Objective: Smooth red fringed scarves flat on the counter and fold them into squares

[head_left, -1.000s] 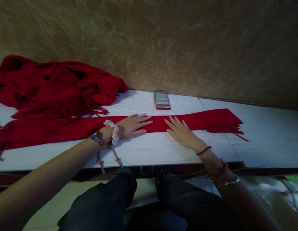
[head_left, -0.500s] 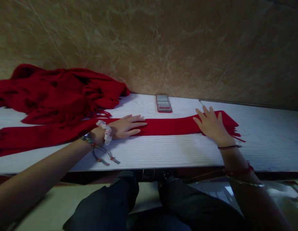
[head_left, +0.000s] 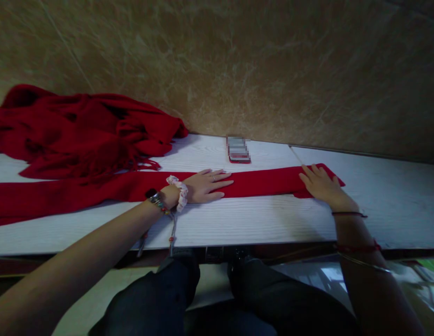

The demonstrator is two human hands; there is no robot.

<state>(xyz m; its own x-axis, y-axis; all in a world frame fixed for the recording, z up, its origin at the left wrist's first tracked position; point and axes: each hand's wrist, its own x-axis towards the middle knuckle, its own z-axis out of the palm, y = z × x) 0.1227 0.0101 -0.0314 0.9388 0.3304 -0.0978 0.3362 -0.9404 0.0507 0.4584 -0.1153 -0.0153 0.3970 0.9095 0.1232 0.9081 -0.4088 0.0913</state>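
A long red scarf (head_left: 262, 182) lies in a narrow folded strip across the white bench top. My left hand (head_left: 206, 186) rests flat on its middle, fingers apart and pointing right. Over the scarf's right end my right hand (head_left: 320, 185) lies palm down with its fingers stretched out, covering part of the fringe. To the left the strip is wider and a little wrinkled, and it runs out of view. Behind that part is a crumpled heap of red fringed cloth (head_left: 87, 130).
A phone (head_left: 238, 150) with a blurred screen lies behind the scarf. The white bench top (head_left: 238, 224) meets a brown marbled wall (head_left: 220, 70) at the back. My legs (head_left: 150, 294) are below the front edge.
My left hand has slid right along the scarf. My right hand has shifted slightly right, onto the end, and less of the fringe shows.
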